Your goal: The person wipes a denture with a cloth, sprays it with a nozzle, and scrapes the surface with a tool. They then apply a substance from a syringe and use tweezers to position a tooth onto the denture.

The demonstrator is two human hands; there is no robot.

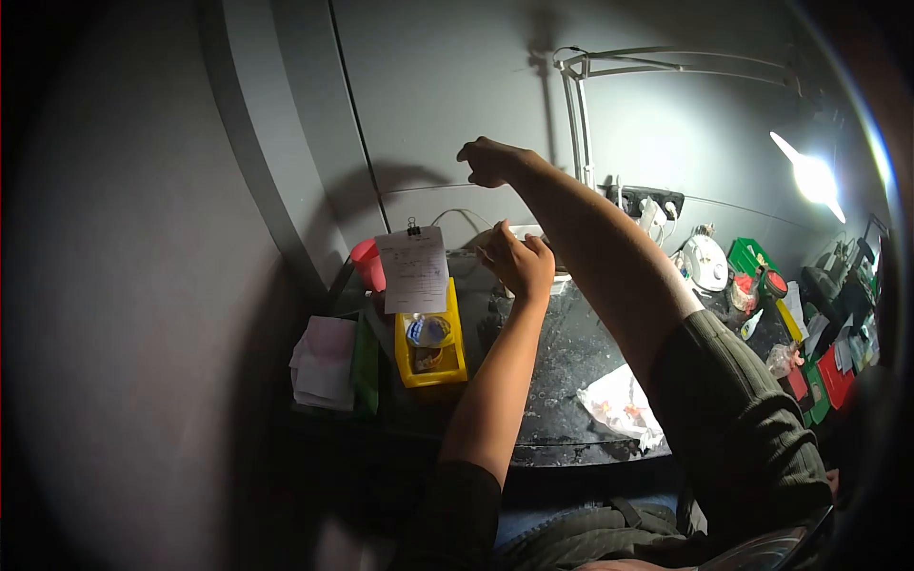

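My left hand (522, 264) is over the back of the dark bench, its fingers bent in, in front of a pale container (562, 284) that it partly covers. What these fingers hold, if anything, is hidden. Higher up, my right hand (495, 162) is raised before the grey wall with its fingers curled and pointing left; any small thing in them cannot be made out. Left of my left hand stands a yellow bin (435, 379) with a blue-and-white piece (427, 330) and what looks like a dental model (427, 359) inside. A written sheet (412, 271) hangs above it from a black binder clip (413, 226).
A red cup (367, 264) and a green bin (366, 366) with papers (327, 362) stand at the left. Crumpled white paper (619, 404) lies near the bench's front edge. A lit lamp (814, 181), a white device (705, 263) and clutter occupy the right.
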